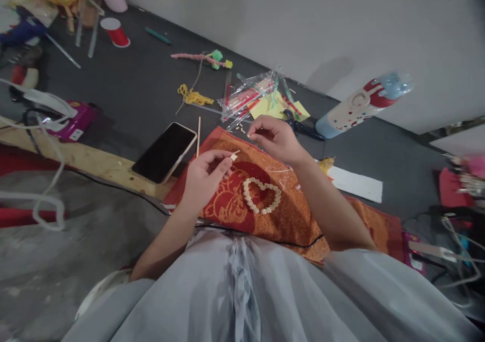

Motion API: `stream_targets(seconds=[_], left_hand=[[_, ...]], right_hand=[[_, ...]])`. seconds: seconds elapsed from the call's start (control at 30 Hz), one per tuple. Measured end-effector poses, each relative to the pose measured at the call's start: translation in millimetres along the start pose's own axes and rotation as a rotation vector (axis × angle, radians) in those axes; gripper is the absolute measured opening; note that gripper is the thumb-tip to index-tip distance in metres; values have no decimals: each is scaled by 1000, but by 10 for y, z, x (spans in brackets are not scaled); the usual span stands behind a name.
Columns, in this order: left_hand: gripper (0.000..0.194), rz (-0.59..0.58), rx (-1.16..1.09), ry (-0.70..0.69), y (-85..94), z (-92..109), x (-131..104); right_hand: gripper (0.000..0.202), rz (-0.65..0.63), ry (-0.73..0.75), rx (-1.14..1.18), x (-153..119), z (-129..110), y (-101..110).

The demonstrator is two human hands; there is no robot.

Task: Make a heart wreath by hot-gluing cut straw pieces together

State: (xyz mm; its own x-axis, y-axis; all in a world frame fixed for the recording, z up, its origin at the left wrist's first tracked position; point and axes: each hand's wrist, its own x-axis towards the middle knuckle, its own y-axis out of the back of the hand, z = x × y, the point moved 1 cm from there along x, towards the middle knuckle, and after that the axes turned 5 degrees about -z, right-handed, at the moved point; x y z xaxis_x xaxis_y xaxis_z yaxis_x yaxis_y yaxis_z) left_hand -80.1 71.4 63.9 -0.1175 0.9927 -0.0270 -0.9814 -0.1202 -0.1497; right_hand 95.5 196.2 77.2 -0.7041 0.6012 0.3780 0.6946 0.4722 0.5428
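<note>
My left hand (206, 174) pinches a small pale piece (234, 157) between thumb and forefinger, above an orange and red towel (303, 215). My right hand (278, 137) has its thumb and forefinger closed on a tiny pale bit (249, 135), too small to name. Below the hands, a heart-shaped outline (280, 195) built from small pale pieces lies on the towel. Several loose pale bits (241, 129) rest near the towel's far edge, close to my right fingertips. A thin wooden stick (199, 136) lies just beyond my left hand.
Left of the towel is a phone (165, 152). Clear plastic packets (248, 97), yellow paper (267, 107), dark-handled scissors (303, 127) and a tall bottle (359, 107) stand or lie behind. A purple device (78, 122) with cables sits at left. Yellow cord (194, 96) lies farther back.
</note>
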Motion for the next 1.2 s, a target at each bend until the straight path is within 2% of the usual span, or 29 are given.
stream_targets(seconds=[0.2, 0.43, 0.73, 1.2], left_hand=[[27, -41, -41, -14, -99, 62, -53], [29, -63, -48, -21, -159, 88, -172], [33, -76, 17, -45, -191, 101, -279], [31, -63, 72, -54, -223, 151, -315]], right_hand=[[15, 70, 142, -6, -172, -458, -4], [14, 108, 210, -189, -336, -729, -45], [15, 109, 249, -213, -422, -831, -89], [18, 121, 271, -246, -495, -789, -106]])
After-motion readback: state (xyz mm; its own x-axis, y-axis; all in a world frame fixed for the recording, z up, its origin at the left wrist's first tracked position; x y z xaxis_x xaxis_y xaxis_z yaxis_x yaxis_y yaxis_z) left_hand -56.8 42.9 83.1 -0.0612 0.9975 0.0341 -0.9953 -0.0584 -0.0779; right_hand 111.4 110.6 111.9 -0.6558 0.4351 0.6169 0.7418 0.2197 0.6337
